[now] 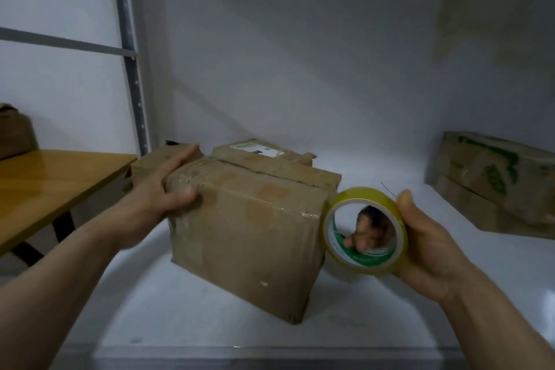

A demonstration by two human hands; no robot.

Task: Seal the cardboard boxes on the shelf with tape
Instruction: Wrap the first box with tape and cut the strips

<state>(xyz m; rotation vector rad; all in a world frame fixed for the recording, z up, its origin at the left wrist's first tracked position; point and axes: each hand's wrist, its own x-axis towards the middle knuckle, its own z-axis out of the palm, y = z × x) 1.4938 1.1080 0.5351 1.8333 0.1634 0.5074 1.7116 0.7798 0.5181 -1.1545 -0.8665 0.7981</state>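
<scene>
The right hand (426, 237) keeps its grip clamped round one yellow tape roll (368, 264), just beside the near cardboard box (249, 228) on the white shelf (390, 294) — the left hand (168, 192) clasps its top-left edge. Two rear boxes (258, 153) stand behind; a fourth box (492, 177) sits far right.

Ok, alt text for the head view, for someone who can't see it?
A left hand grips the top left edge of a cardboard box on a shelf while the right hand holds a yellow tape roll at its right side. Behind lies a labelled box, far right a green-printed box.
</scene>
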